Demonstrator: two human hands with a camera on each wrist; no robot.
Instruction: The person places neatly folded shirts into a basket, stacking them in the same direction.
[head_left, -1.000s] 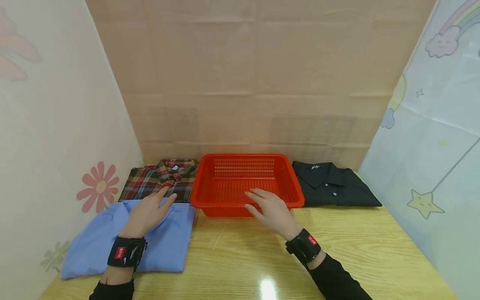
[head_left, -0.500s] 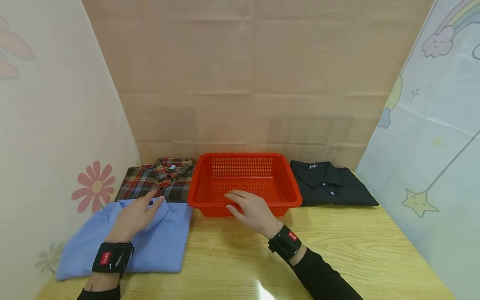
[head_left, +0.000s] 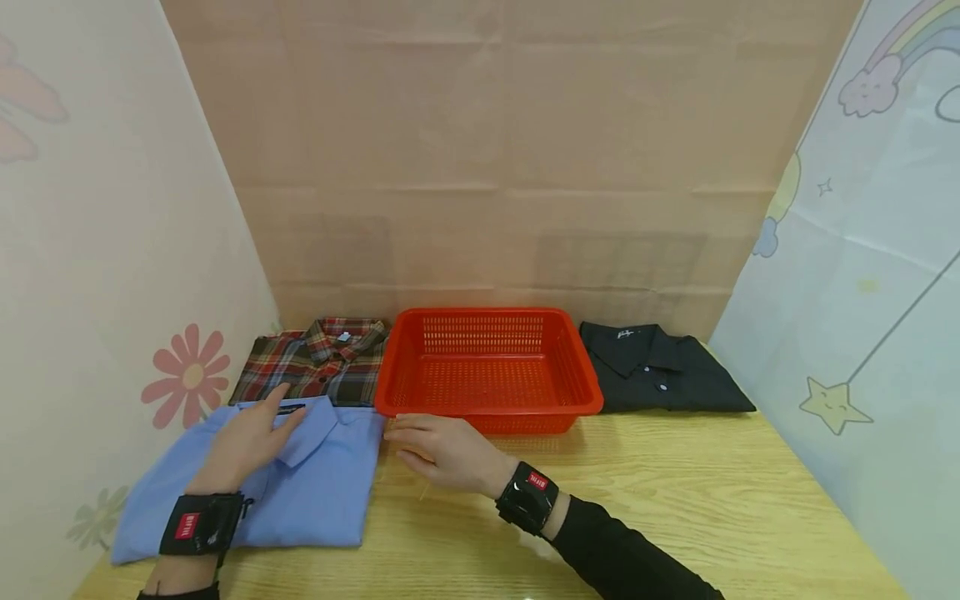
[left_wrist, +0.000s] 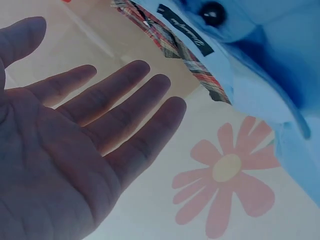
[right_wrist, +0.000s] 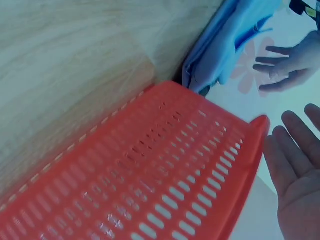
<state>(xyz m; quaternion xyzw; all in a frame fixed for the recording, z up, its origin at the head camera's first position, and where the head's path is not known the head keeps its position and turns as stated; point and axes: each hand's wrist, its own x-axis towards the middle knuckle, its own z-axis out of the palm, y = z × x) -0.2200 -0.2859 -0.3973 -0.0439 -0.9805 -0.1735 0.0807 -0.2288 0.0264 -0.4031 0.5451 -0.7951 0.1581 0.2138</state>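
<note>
A folded light blue shirt [head_left: 322, 492] lies on the table at the left, its collar toward the back. My left hand [head_left: 238, 442] is over its left part, fingers extended; the left wrist view shows the palm [left_wrist: 50, 160] apart from the cloth, with the shirt's dark button [left_wrist: 212, 14] and collar label [left_wrist: 186, 29] nearby. In front of the red plastic basket [head_left: 487, 423] is my right hand [head_left: 450, 454], fingers relaxed and pointing left toward the blue shirt's edge. Both hands hold nothing. Seen from the right wrist, the basket's slotted side [right_wrist: 165, 165] stands beside the hand.
Behind the blue shirt lies a folded plaid shirt [head_left: 300, 362], left of the basket. A folded black shirt [head_left: 660, 371] lies to the basket's right. Patterned white sheets [head_left: 97, 275] flank the wooden table [head_left: 675, 500], and a brown paper backing [head_left: 480, 167] rises behind.
My right hand has moved left and nearer, from over the basket's front rim to in front of it. My left hand has shifted left and back toward me over the blue shirt.
</note>
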